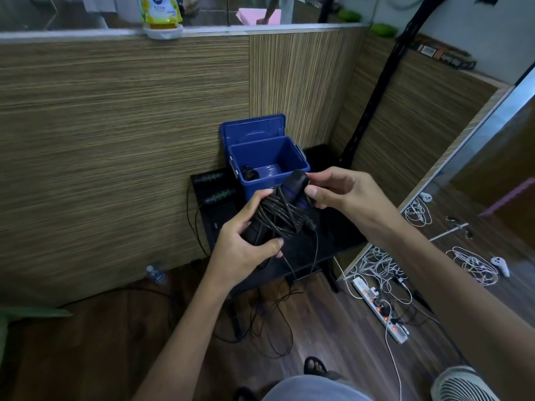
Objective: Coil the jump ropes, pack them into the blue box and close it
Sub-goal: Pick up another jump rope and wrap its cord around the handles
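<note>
A blue box (292, 157) stands open on a small black table (344, 235), its lid (252, 130) leaning back against the wall. A coiled black rope (249, 172) lies inside at the left. In front of the box my left hand (246, 241) grips a black jump rope bundle (279, 214), cord wound round its blue-banded handles. My right hand (335, 186) pinches the top of one handle. A loose end of cord hangs down to the floor. Another jump rope with green-ringed handles (215, 186) lies on the table left of the box.
Wood-panelled walls close in behind and to the right. A power strip (379, 314) and tangled white cables (382, 267) lie on the floor at right, beside a white fan (460, 386). A water bottle (156, 274) lies at the wall's foot. My sandalled foot (314, 367) is below.
</note>
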